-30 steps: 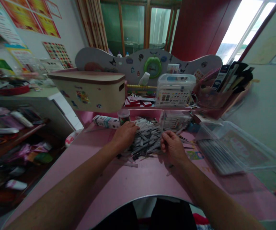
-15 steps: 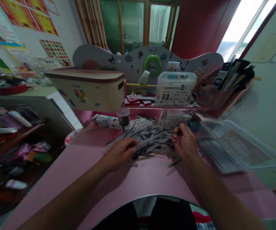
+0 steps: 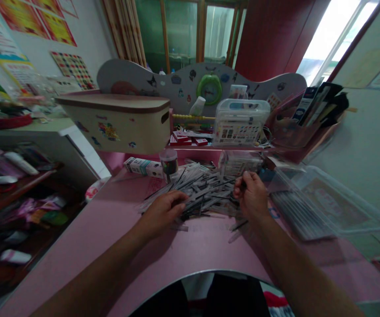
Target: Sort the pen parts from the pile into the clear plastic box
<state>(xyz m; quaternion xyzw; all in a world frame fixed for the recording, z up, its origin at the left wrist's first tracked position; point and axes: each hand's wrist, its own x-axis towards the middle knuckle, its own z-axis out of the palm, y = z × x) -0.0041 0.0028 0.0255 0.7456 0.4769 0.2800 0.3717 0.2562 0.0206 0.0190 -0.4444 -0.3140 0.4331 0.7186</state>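
Observation:
A loose pile of slim clear and dark sticks point(image 3: 206, 189), looking like pen barrels and refills, lies on the pink desk point(image 3: 193, 251). At the pile's left edge rests my left hand point(image 3: 165, 209), its thumb and fingers apart and nothing plainly held. My right hand point(image 3: 251, 193) is above the pile's right side, fingertips pinched on a thin dark stick that points left. A couple of stray sticks point(image 3: 239, 226) lie below that hand. To its right, a clear plastic box point(image 3: 304, 215) holds a row of sticks laid side by side, with its transparent lid point(image 3: 351, 200) open.
Behind the pile stand a clear cup point(image 3: 168, 165), a long printed carton point(image 3: 144, 167) and a clear case point(image 3: 239, 164). The shelf above carries a cream bin point(image 3: 117, 125), a handled plastic case point(image 3: 241, 123) and a green clock point(image 3: 209, 90). The desk's front edge curves inward.
The view has shifted slightly. My right hand has turned a little, with its fingertips still pinched together. My left hand stays at the pile's edge.

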